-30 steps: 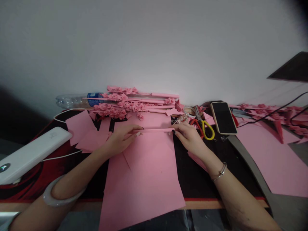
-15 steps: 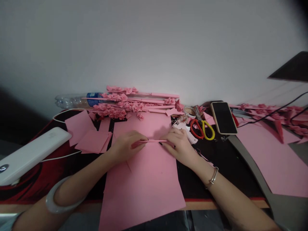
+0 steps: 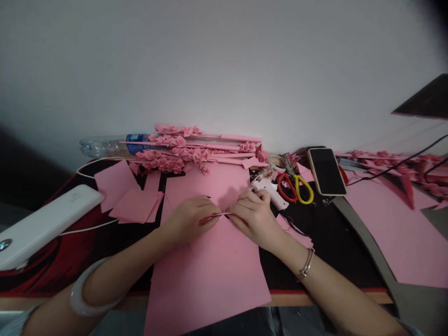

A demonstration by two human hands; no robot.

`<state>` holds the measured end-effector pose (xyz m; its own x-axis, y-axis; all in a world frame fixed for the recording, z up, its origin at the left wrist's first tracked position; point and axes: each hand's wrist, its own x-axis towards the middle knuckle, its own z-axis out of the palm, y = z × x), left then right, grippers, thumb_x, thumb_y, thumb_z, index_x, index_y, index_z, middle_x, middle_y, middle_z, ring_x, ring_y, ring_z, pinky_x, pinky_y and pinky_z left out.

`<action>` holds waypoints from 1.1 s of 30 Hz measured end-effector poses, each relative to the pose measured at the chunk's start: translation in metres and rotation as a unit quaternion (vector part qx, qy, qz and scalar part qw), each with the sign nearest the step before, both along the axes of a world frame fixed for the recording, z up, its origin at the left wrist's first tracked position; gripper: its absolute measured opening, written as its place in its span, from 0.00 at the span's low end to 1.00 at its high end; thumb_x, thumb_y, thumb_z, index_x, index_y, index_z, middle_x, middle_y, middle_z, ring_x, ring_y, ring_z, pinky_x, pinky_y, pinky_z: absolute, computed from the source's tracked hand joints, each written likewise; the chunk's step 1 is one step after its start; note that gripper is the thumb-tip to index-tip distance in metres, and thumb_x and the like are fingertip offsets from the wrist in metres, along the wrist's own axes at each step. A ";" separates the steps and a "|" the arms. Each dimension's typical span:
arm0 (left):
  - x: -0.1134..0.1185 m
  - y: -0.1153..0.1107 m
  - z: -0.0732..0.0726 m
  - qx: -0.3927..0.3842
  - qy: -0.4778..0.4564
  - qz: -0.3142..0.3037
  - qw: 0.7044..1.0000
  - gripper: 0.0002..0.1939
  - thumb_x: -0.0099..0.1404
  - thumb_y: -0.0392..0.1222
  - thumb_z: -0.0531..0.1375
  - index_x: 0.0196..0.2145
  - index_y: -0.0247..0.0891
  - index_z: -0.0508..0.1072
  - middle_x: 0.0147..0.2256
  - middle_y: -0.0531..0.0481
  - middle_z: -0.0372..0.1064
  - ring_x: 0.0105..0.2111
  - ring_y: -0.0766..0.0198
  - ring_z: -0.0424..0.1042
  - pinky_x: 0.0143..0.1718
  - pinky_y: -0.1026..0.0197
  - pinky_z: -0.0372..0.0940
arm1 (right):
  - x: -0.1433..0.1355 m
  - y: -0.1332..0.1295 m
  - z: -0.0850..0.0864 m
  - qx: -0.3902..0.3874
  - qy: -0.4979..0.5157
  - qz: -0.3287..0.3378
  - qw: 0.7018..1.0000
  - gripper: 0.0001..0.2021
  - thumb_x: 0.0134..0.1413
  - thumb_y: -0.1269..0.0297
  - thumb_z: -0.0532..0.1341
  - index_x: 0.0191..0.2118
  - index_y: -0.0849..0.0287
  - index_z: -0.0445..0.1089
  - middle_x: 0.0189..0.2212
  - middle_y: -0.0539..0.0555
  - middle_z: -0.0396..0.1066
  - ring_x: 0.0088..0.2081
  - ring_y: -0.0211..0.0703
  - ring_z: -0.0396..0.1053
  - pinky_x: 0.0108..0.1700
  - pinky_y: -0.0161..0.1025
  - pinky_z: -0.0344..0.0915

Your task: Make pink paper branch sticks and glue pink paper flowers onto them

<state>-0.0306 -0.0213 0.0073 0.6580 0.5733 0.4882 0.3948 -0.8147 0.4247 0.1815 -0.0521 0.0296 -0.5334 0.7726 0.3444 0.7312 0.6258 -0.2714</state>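
A folded piece of pink paper [image 3: 226, 213] is pinched between my two hands, seen nearly edge-on. My left hand [image 3: 192, 218] is closed on its left end, and my right hand [image 3: 255, 215] on its right end. Much of the piece is hidden behind the fingers. Both hands are over a large pink paper sheet [image 3: 213, 275] that overhangs the table's front edge. Just beyond my right hand is a white-pink glue gun [image 3: 269, 190], next to scissors [image 3: 296, 188] with one red and one yellow handle.
Square pink papers [image 3: 135, 206] and a long white device [image 3: 52, 221] lie at left. Pink paper flowers on stems [image 3: 175, 154] and a plastic bottle [image 3: 101, 146] line the wall. A phone [image 3: 327, 171] and another pink sheet [image 3: 395, 228] are at right.
Both hands have come slightly nearer to me and closer together, with the pink paper between them. Its flat strip now dips in the middle. More of the glue gun shows.
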 end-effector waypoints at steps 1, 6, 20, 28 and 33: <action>0.000 0.000 -0.001 0.003 -0.001 -0.001 1.000 0.11 0.68 0.37 0.53 0.32 0.39 0.74 0.28 0.49 0.74 0.30 0.63 0.72 0.41 0.58 0.68 | 0.000 0.000 0.000 0.001 0.003 0.000 1.000 0.09 0.64 0.64 0.55 0.37 0.55 0.72 0.31 0.52 0.76 0.42 0.47 0.66 0.44 0.48 0.45; -0.004 0.004 -0.005 0.013 0.001 -0.001 1.000 0.09 0.68 0.37 0.54 0.36 0.39 0.75 0.32 0.49 0.76 0.33 0.63 0.73 0.42 0.57 0.68 | 0.005 0.004 0.002 -0.013 0.020 -0.013 1.000 0.07 0.62 0.67 0.57 0.37 0.55 0.73 0.31 0.51 0.76 0.42 0.46 0.66 0.44 0.48 0.44; -0.014 0.012 -0.001 -0.043 -0.024 0.053 0.997 0.07 0.64 0.38 0.57 0.33 0.40 0.75 0.31 0.50 0.76 0.31 0.63 0.74 0.37 0.61 0.69 | 0.025 0.016 0.003 -0.065 0.044 -0.035 0.996 0.07 0.58 0.72 0.60 0.38 0.55 0.73 0.33 0.51 0.77 0.42 0.47 0.66 0.42 0.47 0.46; -0.022 0.017 0.003 -0.078 -0.017 0.078 0.994 0.07 0.64 0.38 0.57 0.35 0.39 0.75 0.33 0.49 0.76 0.34 0.62 0.74 0.36 0.61 0.68 | 0.032 0.022 0.008 -0.086 0.052 -0.080 0.992 0.07 0.57 0.74 0.61 0.34 0.56 0.75 0.36 0.54 0.75 0.43 0.50 0.68 0.43 0.47 0.50; -0.026 0.022 0.001 -0.076 -0.029 0.088 0.993 0.06 0.62 0.37 0.57 0.36 0.38 0.75 0.34 0.48 0.76 0.34 0.61 0.74 0.38 0.59 0.68 | 0.036 0.025 0.008 -0.078 0.070 -0.076 0.992 0.08 0.57 0.74 0.61 0.36 0.56 0.76 0.34 0.54 0.74 0.40 0.49 0.68 0.42 0.45 0.54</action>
